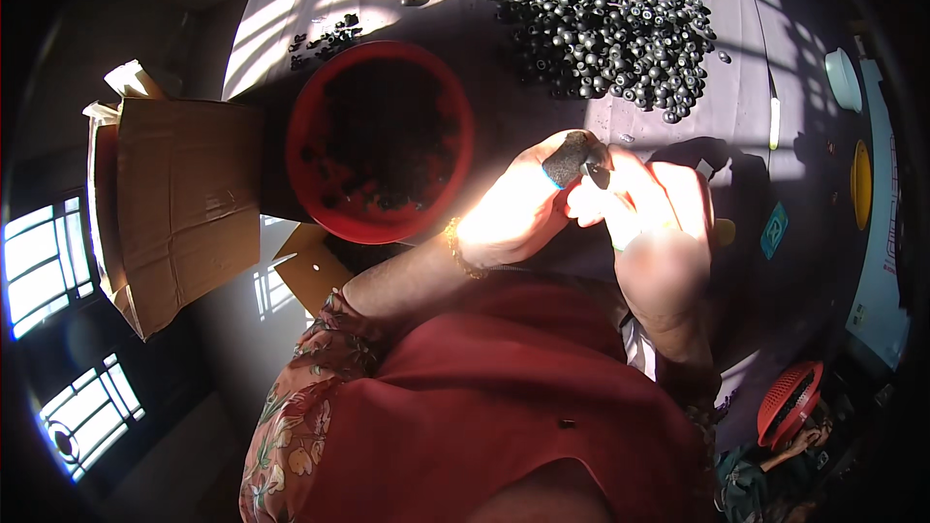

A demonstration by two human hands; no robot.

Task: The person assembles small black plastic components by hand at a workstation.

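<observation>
My left hand (518,208) and my right hand (647,213) meet over the front of the table, in bright sunlight. Between their fingertips sits a small dark rubber part (598,174). The left thumb wears a dark, grimy finger cover (567,159). A gold bracelet (461,250) circles my left wrist. A red round bowl (310,102) with dark small parts inside stands just left of my hands. A large heap of small black round parts (610,24) lies on the table beyond my hands.
A cardboard box (179,199) stands at the left of the bowl. A few loose black parts (325,39) lie behind the bowl. A yellow dish (861,184) and a white bowl (843,77) sit at the right. A red basket (790,402) lies at lower right.
</observation>
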